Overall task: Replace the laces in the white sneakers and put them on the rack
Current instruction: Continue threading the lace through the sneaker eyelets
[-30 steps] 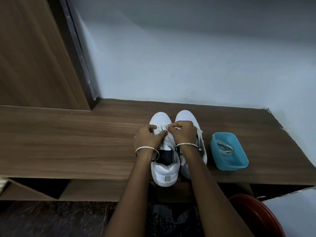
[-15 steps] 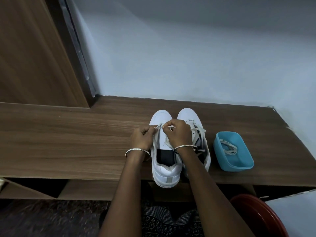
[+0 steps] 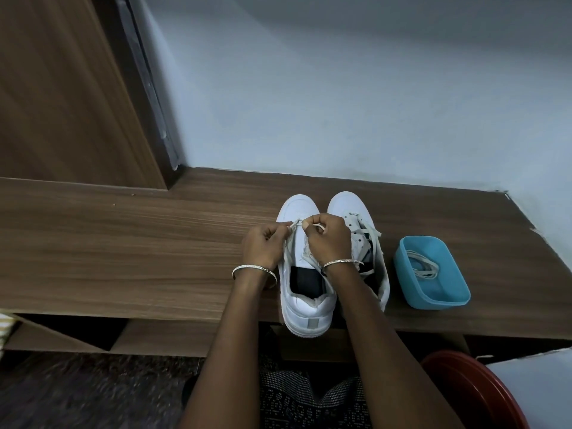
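Two white sneakers stand side by side on the wooden rack top (image 3: 123,249), toes towards the wall. Over the left sneaker (image 3: 305,308), my left hand (image 3: 263,246) and my right hand (image 3: 328,239) each pinch an end of its white lace (image 3: 297,223) near the toe eyelets. The right sneaker (image 3: 346,205) is partly hidden behind my right wrist; its lace hangs loose. A blue tub (image 3: 433,292) to the right holds another coiled white lace (image 3: 424,266).
A brown wooden door (image 3: 62,88) rises at the left, with a pale wall behind the rack. Open shelf compartments (image 3: 77,332) lie under the top. A red round object (image 3: 473,394) sits at the bottom right.
Both hands have shifted slightly apart and towards the toe of the left sneaker, drawing the lace ends outward. The sneakers and tub stay in place.
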A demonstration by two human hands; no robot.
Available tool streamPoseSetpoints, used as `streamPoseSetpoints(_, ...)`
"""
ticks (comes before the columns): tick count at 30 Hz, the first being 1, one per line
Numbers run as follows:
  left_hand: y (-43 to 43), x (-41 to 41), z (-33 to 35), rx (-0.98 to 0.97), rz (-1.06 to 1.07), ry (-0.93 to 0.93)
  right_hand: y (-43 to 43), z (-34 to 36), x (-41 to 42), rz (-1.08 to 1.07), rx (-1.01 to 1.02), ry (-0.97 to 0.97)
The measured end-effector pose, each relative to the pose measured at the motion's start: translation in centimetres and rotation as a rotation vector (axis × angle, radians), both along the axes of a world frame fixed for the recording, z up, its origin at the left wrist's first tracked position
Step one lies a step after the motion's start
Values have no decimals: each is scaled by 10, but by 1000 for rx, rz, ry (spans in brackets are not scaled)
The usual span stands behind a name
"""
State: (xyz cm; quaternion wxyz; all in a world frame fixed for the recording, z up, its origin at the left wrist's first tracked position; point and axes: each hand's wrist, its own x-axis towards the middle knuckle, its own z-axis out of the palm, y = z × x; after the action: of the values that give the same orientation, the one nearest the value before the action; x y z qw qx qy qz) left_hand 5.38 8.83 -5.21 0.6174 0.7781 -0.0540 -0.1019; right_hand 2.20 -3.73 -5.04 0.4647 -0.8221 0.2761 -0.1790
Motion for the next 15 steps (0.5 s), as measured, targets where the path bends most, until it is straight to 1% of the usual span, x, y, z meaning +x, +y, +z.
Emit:
streamPoseSetpoints(5, 1, 4, -7, -73, 32, 47, 1, -1, 0, -6, -34, 16)
streamPoseSetpoints(10, -1, 5, -11, 12, 50, -67, 1, -3, -1, 23, -67, 15)
streamPoseSetpoints(15, -8, 11, -12, 25, 65, -122, 0, -6, -1, 13, -37, -10)
